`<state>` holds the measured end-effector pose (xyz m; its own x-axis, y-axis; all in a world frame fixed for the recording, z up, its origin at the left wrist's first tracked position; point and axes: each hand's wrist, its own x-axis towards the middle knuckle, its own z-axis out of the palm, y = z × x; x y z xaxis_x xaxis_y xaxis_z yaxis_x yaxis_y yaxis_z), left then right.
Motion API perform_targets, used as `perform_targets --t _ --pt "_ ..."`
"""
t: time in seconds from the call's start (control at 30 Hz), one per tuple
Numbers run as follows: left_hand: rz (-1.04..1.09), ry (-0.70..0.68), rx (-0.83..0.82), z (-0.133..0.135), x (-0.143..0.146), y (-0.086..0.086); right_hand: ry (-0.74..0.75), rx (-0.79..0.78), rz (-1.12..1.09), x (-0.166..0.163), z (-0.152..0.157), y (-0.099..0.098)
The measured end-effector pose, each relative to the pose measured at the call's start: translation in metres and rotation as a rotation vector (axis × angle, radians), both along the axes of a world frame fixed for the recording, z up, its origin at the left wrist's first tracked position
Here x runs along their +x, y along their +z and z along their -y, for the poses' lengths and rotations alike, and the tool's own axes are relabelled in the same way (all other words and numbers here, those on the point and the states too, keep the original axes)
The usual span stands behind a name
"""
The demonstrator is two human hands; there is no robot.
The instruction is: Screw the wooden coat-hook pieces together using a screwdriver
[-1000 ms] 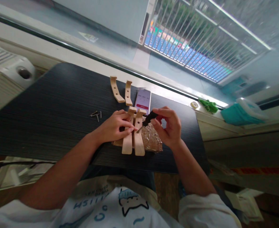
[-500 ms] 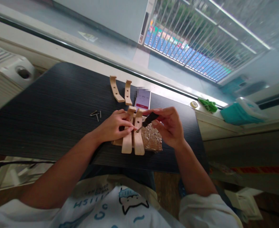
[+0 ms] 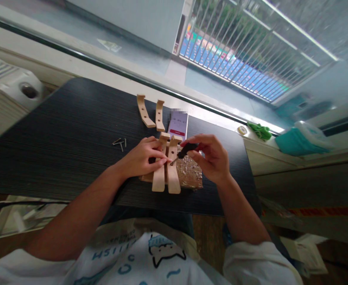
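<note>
Two pale wooden hooks lie side by side on a block wrapped in clear plastic. My left hand reaches across the left wooden hook, gripping it with fingers together, the fingertips at the hole of the right wooden hook. In my right hand is a black-handled screwdriver, slanting down to the left. Its tip meets the right hook's lower hole beside my left fingertips; whether a screw sits there is too small to tell. The right hook's upper hole shows bare.
Several screws lie left of my left hand. Behind the block are two more wooden hooks and a lit phone on the dark table. A tape roll, green cloth and teal container stand on the sill at right.
My right index finger has drawn back from the right hook's top end and curled nearer the screwdriver handle. My left hand and the hooks stay put.
</note>
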<state>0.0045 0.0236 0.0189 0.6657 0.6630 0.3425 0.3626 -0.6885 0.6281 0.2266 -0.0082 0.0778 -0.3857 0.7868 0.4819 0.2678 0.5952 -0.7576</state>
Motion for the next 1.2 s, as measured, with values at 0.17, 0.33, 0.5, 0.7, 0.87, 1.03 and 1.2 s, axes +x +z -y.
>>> perform_targets --t 0.17,0.33,0.5,0.7,0.87,1.03,1.2 --pt "0.010 0.002 0.011 0.000 0.000 -0.001 -0.027 0.013 -0.024 -0.001 -0.003 -0.001" --pt "0.011 -0.003 0.024 -0.001 0.000 -0.002 -0.032 0.025 -0.042 -0.003 -0.005 -0.001" --pt "0.010 -0.003 0.013 0.000 0.000 -0.002 -0.071 0.027 -0.054 -0.006 -0.006 0.000" --pt "0.021 -0.009 0.023 0.000 -0.001 -0.002 -0.067 0.054 -0.086 -0.010 -0.007 0.002" --pt "0.020 0.000 0.022 0.000 0.000 -0.002 -0.085 0.084 -0.102 -0.010 -0.008 0.000" --pt "0.016 -0.007 0.023 0.000 0.000 -0.001 -0.084 0.106 -0.110 -0.010 -0.008 -0.001" --pt "0.021 -0.001 0.023 0.000 0.000 -0.002 -0.086 0.138 -0.079 -0.011 -0.008 -0.002"
